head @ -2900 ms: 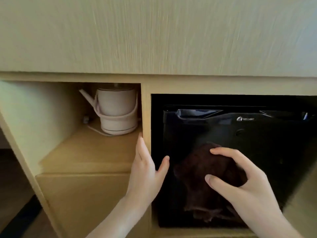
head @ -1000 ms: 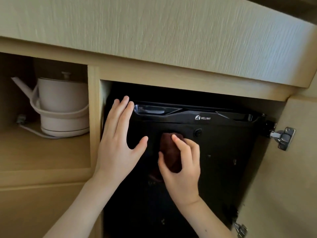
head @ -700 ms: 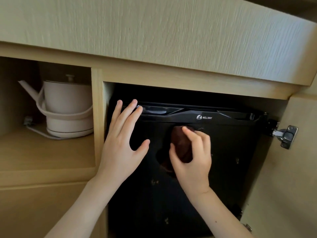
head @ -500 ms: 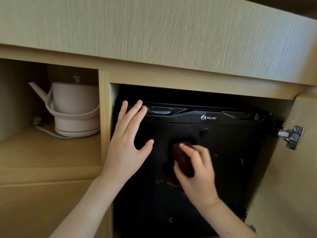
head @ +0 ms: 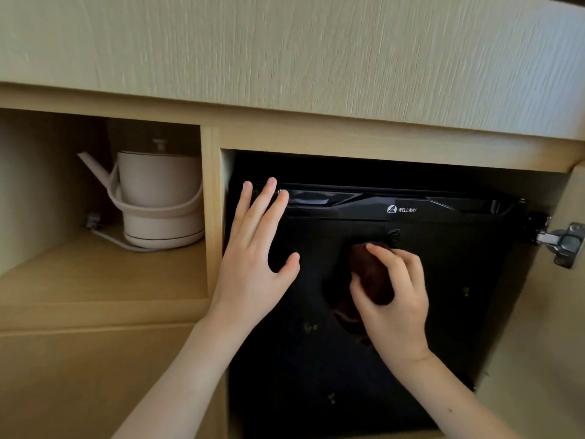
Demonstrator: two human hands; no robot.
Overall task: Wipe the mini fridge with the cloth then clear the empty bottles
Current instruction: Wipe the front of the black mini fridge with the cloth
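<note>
- A glossy black mini fridge (head: 459, 296) is sitting in the right-hand bay of a pale wooden cabinet (head: 316, 134). Its door is closed and facing the room, and a white "WELLWAY" logo (head: 402, 210) is showing near its top edge.
- The person's left hand (head: 253, 267) is lying flat against the left part of the fridge door. Its fingers (head: 264, 204) are straight and spread apart, holding nothing, with the tips reaching up to the shiny strip along the top.
- The right hand (head: 395, 305) is pressing a bunched dark brown cloth (head: 370, 277) against the middle of the fridge door, just below a small round black knob (head: 393, 234).
- The right hand's fingers (head: 392, 264) are curling over the cloth's right side while the thumb is closing in from the left, so the cloth is clamped between them.
- A dark shape is showing on the door below and left of that hand; I cannot tell whether it is a hanging fold of cloth or a reflection.
- In the left bay a pale pink electric kettle (head: 158, 198) with a long spout is standing upright on its base, towards the far end of the wooden shelf (head: 95, 280). A white cord (head: 107, 240) is trailing off to the left.
- At the far right a silver metal hinge (head: 566, 243) is joining the cabinet to its open door (head: 544, 343).
</note>
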